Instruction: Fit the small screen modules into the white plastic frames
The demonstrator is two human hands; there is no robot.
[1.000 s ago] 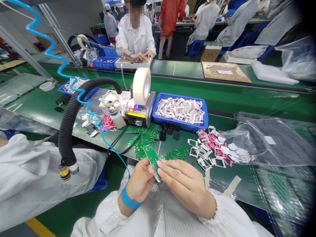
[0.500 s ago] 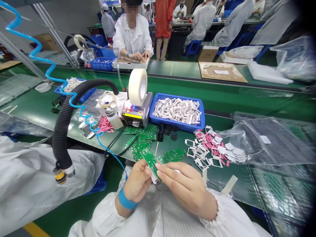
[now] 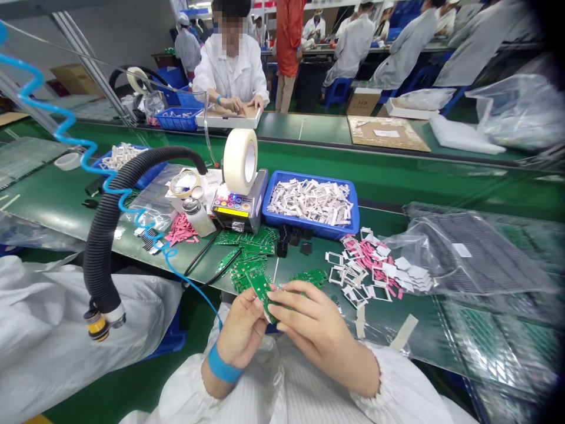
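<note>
While our left hand (image 3: 241, 333) and right hand (image 3: 314, 330) were together, both clamped on a green circuit board (image 3: 263, 296) just off the front edge of the green workbench (image 3: 57, 203), loose circuit boards (image 3: 251, 253) lay near that edge, below a blue plastic tray (image 3: 309, 231).

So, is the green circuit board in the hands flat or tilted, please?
Tilted: the green circuit board slants between left hand and right hand.
</note>
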